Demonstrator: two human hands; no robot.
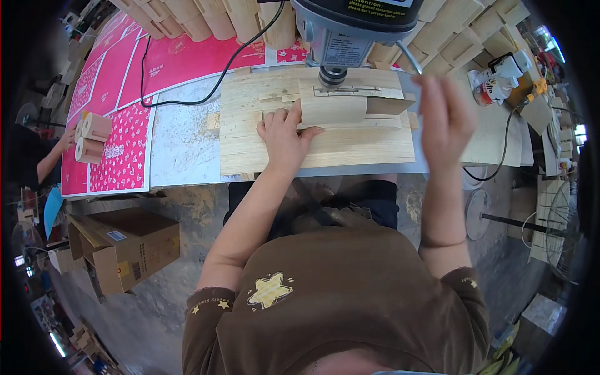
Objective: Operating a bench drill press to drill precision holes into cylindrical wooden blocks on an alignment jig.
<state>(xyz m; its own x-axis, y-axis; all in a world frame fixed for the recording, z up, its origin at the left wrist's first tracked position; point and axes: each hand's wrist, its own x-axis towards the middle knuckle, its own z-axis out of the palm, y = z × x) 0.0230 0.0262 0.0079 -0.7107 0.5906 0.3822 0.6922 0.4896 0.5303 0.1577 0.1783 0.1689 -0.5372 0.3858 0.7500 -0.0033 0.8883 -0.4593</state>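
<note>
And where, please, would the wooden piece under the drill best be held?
Probably by the left end of the wooden piece, coming from the near left, where the left hand rests: that end is reachable, while the drill chuck appears above the far edge.

One left hand (284, 139), one right hand (446, 122) (one co-worker's hand (66, 139) besides), one drill press (340, 49)

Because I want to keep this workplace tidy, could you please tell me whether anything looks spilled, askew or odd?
Yes, slightly: pale crumbs, probably sawdust, are scattered over the white tabletop left of the wooden board, and a black cable loops loosely there. Both look untidy; nothing appears clearly broken.
</note>
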